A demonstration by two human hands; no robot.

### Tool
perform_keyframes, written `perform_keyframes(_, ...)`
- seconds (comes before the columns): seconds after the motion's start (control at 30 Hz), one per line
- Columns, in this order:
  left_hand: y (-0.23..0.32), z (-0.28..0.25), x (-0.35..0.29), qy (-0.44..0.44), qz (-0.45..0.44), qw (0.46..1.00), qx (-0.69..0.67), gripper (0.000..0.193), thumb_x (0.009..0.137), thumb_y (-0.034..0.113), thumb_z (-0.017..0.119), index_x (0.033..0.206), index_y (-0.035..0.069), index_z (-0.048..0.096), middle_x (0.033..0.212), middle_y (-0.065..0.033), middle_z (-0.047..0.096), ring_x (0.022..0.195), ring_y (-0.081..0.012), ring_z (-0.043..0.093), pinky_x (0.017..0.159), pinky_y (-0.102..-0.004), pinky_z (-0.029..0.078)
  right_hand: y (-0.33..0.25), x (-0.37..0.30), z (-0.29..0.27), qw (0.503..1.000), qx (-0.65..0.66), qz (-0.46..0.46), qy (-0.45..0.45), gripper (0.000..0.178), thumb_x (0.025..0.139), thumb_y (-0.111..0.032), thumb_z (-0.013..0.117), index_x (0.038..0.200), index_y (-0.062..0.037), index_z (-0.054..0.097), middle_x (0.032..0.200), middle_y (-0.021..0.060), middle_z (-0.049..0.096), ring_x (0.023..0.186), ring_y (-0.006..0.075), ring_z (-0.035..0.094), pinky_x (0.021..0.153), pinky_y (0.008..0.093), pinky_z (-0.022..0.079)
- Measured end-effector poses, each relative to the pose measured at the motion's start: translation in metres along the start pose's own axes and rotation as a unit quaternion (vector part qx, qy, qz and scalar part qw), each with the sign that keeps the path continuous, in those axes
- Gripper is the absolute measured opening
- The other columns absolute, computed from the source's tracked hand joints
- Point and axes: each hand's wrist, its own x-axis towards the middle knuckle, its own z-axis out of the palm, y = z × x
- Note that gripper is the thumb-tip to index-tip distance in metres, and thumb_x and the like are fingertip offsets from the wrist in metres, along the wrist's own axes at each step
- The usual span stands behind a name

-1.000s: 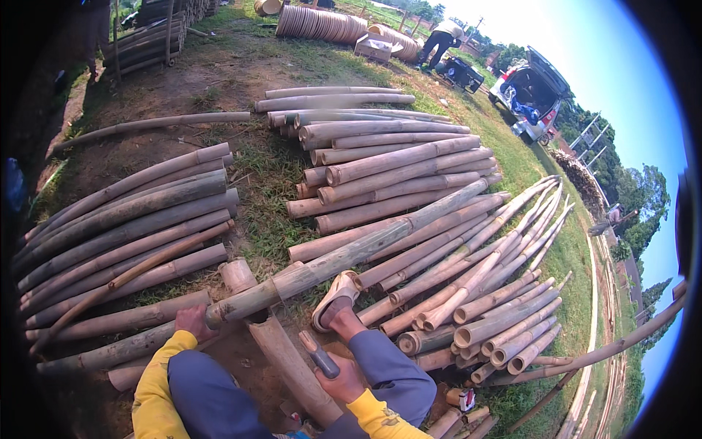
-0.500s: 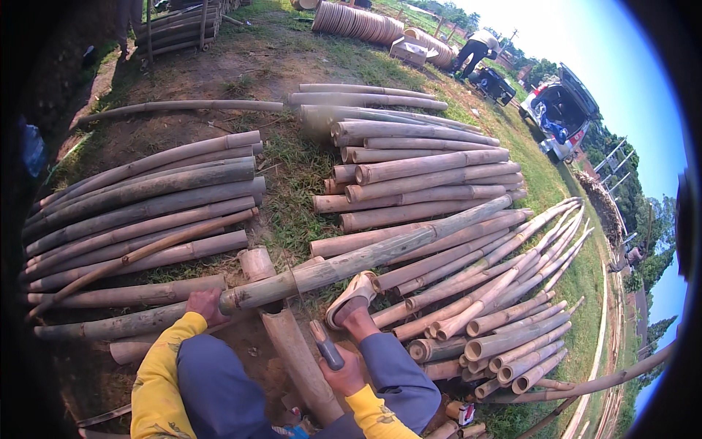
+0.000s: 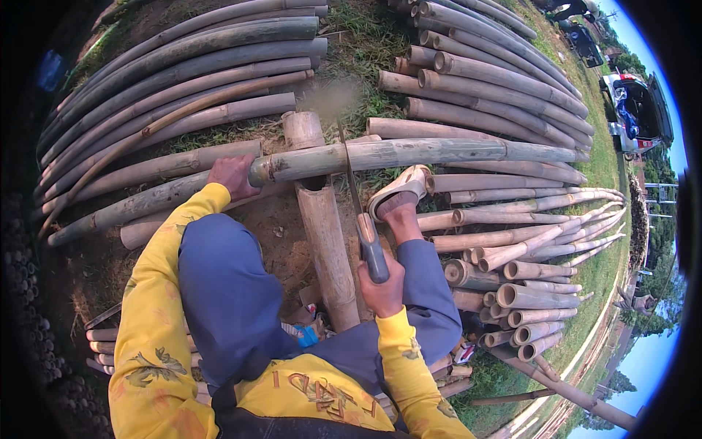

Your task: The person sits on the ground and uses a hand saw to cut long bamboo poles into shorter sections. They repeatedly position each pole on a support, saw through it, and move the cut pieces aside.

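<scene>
A long bamboo pole (image 3: 431, 151) lies crosswise in front of me, over a thicker notched bamboo piece (image 3: 327, 241) that runs toward my body. At the pole's left end my left hand (image 3: 234, 178) is closed, its fingers partly hidden against the bamboo. My right hand (image 3: 382, 285) grips the dark handle of a hand saw (image 3: 371, 241). The thin saw blade stands against the pole, right of the notched piece, its far end reaching past the pole. My right foot in a light clog (image 3: 398, 192) is beside the saw, close below the pole.
Bamboo poles (image 3: 183, 69) are laid out at the far left, and more are stacked at the right (image 3: 504, 95). Short cut bamboo pieces (image 3: 537, 296) form a pile by my right leg. A vehicle (image 3: 636, 113) with its rear raised stands at the upper right.
The view has tilted and turned, so the pole now looks nearly level. Both hands keep their holds; the saw has shifted forward relative to the pole, its handle nearer to it.
</scene>
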Motion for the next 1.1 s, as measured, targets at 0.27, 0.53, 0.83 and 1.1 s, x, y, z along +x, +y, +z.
perform_keyframes(0.27, 0.000, -0.004, -0.001, -0.024, -0.022, 0.999, 0.003, 0.065, 0.067, 0.044, 0.086, 0.114, 0.006, 0.061, 0.099, -0.0206, 0.074, 0.095, -0.0409, 0.072, 0.088, -0.0503, 0.057, -0.024, -0.066, -0.035, 0.997, 0.008, 0.074, -0.003, 0.011, 0.086, -0.003, 0.073, 0.092, -0.0003, 0.065, 0.066, 0.0088, 0.057, 0.057, 0.0152, 0.055, 0.059, 0.0315, 0.047)
perform_keyframes(0.53, 0.009, -0.010, 0.010, -0.030, -0.014, 0.999, 0.001, 0.065, 0.070, 0.047, 0.084, 0.116, 0.008, 0.062, 0.107, -0.0193, 0.074, 0.100, -0.0400, 0.072, 0.091, -0.0500, 0.057, 0.023, 0.038, 0.013, 0.999, 0.026, -0.020, 0.003, 0.008, 0.086, -0.005, 0.069, 0.089, -0.0002, 0.063, 0.068, 0.0131, 0.059, 0.058, 0.0194, 0.058, 0.061, 0.0340, 0.049)
perform_keyframes(0.83, 0.003, -0.006, -0.003, -0.020, -0.030, 0.999, 0.023, 0.073, 0.069, 0.048, 0.084, 0.124, 0.006, 0.062, 0.108, -0.0226, 0.074, 0.102, -0.0417, 0.072, 0.093, -0.0503, 0.057, -0.029, -0.121, -0.056, 0.996, 0.009, 0.083, -0.011, 0.028, 0.079, 0.004, 0.074, 0.107, 0.0008, 0.071, 0.076, 0.0131, 0.068, 0.069, 0.0192, 0.072, 0.068, 0.0322, 0.054)
perform_keyframes(1.1, 0.011, -0.012, 0.012, -0.029, -0.028, 0.999, 0.017, 0.071, 0.069, 0.048, 0.084, 0.123, 0.007, 0.063, 0.107, -0.0229, 0.073, 0.101, -0.0418, 0.072, 0.093, -0.0498, 0.057, 0.035, 0.057, 0.019, 0.999, 0.053, -0.014, -0.002, 0.007, 0.085, -0.003, 0.068, 0.088, -0.0003, 0.062, 0.068, 0.0090, 0.056, 0.061, 0.0163, 0.054, 0.061, 0.0322, 0.047)
